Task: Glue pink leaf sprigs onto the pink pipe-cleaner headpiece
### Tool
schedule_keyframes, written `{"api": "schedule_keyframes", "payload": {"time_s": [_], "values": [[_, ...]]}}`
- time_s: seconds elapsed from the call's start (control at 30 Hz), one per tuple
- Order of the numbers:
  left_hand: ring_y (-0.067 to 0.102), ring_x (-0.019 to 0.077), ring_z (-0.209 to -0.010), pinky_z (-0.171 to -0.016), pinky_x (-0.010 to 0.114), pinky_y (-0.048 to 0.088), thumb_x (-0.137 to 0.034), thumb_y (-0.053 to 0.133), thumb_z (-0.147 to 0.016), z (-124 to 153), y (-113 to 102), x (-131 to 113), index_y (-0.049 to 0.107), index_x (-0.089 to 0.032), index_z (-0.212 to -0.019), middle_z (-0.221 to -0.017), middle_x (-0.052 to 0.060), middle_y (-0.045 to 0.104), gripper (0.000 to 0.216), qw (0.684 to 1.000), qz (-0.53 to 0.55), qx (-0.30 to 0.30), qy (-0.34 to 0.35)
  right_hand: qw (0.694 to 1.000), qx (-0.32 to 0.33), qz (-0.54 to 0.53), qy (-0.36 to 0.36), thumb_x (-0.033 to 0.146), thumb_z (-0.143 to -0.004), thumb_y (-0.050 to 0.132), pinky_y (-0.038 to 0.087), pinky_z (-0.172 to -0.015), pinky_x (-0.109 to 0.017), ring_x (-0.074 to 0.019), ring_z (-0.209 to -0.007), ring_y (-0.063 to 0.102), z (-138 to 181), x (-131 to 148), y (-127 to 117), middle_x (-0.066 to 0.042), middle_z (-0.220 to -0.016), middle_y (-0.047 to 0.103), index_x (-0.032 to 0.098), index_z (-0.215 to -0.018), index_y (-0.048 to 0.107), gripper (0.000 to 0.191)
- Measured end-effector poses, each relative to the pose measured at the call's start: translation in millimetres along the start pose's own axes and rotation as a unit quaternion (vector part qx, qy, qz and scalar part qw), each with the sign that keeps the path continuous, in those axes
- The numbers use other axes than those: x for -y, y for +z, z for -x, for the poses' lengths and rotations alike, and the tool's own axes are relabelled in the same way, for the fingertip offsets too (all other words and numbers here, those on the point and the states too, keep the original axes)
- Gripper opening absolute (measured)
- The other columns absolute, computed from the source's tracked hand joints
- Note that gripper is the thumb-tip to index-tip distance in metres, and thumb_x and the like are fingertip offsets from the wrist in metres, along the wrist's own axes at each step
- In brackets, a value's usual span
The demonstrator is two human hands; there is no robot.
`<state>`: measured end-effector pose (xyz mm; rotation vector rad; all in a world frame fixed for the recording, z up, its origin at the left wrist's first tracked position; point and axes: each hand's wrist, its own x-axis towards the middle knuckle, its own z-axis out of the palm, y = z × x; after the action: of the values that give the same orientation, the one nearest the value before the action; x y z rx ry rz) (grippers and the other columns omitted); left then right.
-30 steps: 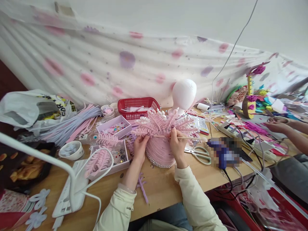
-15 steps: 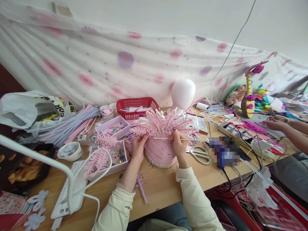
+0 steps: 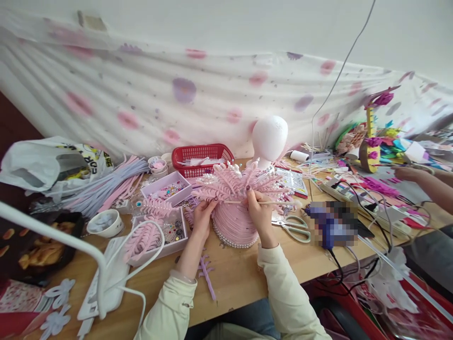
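Observation:
A pink headpiece with a domed, ribbed cap and a pearl rim rests on the table in front of me. Pink feather-like leaves and pearl sprays fan up behind the dome. My left hand is closed at the headpiece's left edge, thumb and finger pinching beside the lowest leaf. Across the top of the dome, my right hand is closed on a thin pale stick lying almost level, its fingertips close to the leaf bases. Scissors with pale handles lie just right of that hand.
Two lilac boxes of beads and pink leaves stand to the left, with a red basket and a white foam head behind. A white lamp arm crosses the left side. Another person's hand works at far right.
My right hand has shifted slightly left along the headpiece, its fingertips now nearer the leaf bases. My left hand has stayed nearly in place. The view has turned slightly.

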<state>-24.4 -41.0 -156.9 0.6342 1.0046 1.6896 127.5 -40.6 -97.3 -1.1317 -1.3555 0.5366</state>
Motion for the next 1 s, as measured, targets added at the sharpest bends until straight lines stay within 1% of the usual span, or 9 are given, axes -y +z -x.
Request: {"api": "schedule_keyframes", "payload": {"time_s": [0.1,0.2,0.27,0.37,0.47,0.6,0.8,0.9,1.0], "values": [[0.054,0.0139,-0.069,-0.074,0.028,0.040,-0.042,0.086,-0.051,-0.8,1.4,-0.6,0.065,-0.018,-0.065,-0.065,-0.003,0.062,0.035,1.000,-0.001,0.004,0.002,1.000,0.017,-0.003,-0.001,0.046,-0.086,0.057,0.025,-0.048,-0.026,-0.0098,-0.044,0.037,-1.4,-5.6,-3.9,0.005,-0.041,0.041,0.020,-0.043,0.046,0.051],[0.053,0.0130,-0.067,-0.073,0.028,0.039,-0.042,0.087,-0.051,-1.6,2.3,-0.9,0.062,-0.018,-0.061,-0.062,-0.005,0.059,0.036,1.000,-0.001,-0.001,0.005,0.999,0.024,-0.021,0.003,0.049,-0.089,0.051,0.028,-0.045,-0.025,-0.0103,-0.040,0.038,-2.8,-10.5,-8.0,0.004,-0.039,0.042,0.021,-0.043,0.048,0.054],[0.052,0.0123,-0.065,-0.071,0.027,0.039,-0.041,0.087,-0.050,-1.8,2.3,-0.8,0.060,-0.018,-0.060,-0.059,-0.005,0.058,0.037,1.000,-0.001,-0.004,0.006,0.999,0.018,-0.030,0.005,0.052,-0.091,0.048,0.029,-0.043,-0.026,-0.0106,-0.039,0.038,-2.8,-11.5,-8.9,0.004,-0.038,0.041,0.021,-0.044,0.048,0.056],[0.052,0.0120,-0.065,-0.071,0.027,0.039,-0.041,0.087,-0.050,-1.7,1.9,-0.6,0.063,-0.017,-0.063,-0.062,-0.005,0.060,0.036,1.000,0.000,-0.004,0.006,1.000,0.003,-0.028,0.003,0.051,-0.091,0.050,0.028,-0.045,-0.026,-0.0104,-0.041,0.039,-0.1,-8.8,-6.4,0.004,-0.040,0.042,0.021,-0.045,0.046,0.055],[0.053,0.0126,-0.066,-0.072,0.027,0.039,-0.041,0.086,-0.050,-1.1,1.4,-0.6,0.064,-0.017,-0.064,-0.063,-0.004,0.061,0.035,1.000,-0.002,-0.004,0.005,1.000,-0.010,-0.021,0.000,0.048,-0.090,0.053,0.025,-0.047,-0.026,-0.0097,-0.043,0.036,4.4,-4.2,-2.2,0.005,-0.042,0.039,0.021,-0.044,0.043,0.054],[0.051,0.0120,-0.063,-0.068,0.026,0.037,-0.040,0.086,-0.052,-1.1,1.2,-0.1,0.061,-0.018,-0.061,-0.060,-0.005,0.058,0.034,1.000,-0.008,-0.009,0.003,1.000,-0.012,-0.022,0.002,0.045,-0.088,0.055,0.021,-0.047,-0.026,-0.0089,-0.043,0.032,7.0,-2.5,-1.1,0.006,-0.041,0.036,0.020,-0.044,0.045,0.052],[0.049,0.0108,-0.060,-0.065,0.026,0.036,-0.040,0.087,-0.048,-3.4,1.4,3.2,0.060,-0.017,-0.059,-0.059,-0.005,0.058,0.037,1.000,-0.002,-0.027,-0.003,0.998,0.000,-0.054,0.019,0.053,-0.088,0.055,0.025,-0.041,-0.025,-0.0090,-0.037,0.035,1.9,-14.3,-7.8,0.004,-0.038,0.041,0.021,-0.041,0.048,0.057],[0.048,0.0101,-0.058,-0.063,0.026,0.035,-0.040,0.088,-0.046,-4.6,0.7,5.2,0.059,-0.017,-0.057,-0.057,-0.005,0.057,0.039,0.999,0.001,-0.035,-0.008,0.998,-0.009,-0.065,0.023,0.055,-0.090,0.052,0.026,-0.040,-0.025,-0.0096,-0.037,0.036,1.8,-17.6,-8.4,0.004,-0.038,0.043,0.021,-0.043,0.051,0.058],[0.051,0.0106,-0.060,-0.065,0.026,0.037,-0.040,0.089,-0.045,-4.8,0.0,5.4,0.061,-0.017,-0.061,-0.060,-0.004,0.061,0.039,0.999,0.005,-0.031,-0.008,0.998,-0.023,-0.061,0.019,0.053,-0.091,0.053,0.028,-0.043,-0.025,-0.0099,-0.039,0.040,3.8,-15.8,-7.0,0.004,-0.040,0.045,0.020,-0.046,0.053,0.056]]}}
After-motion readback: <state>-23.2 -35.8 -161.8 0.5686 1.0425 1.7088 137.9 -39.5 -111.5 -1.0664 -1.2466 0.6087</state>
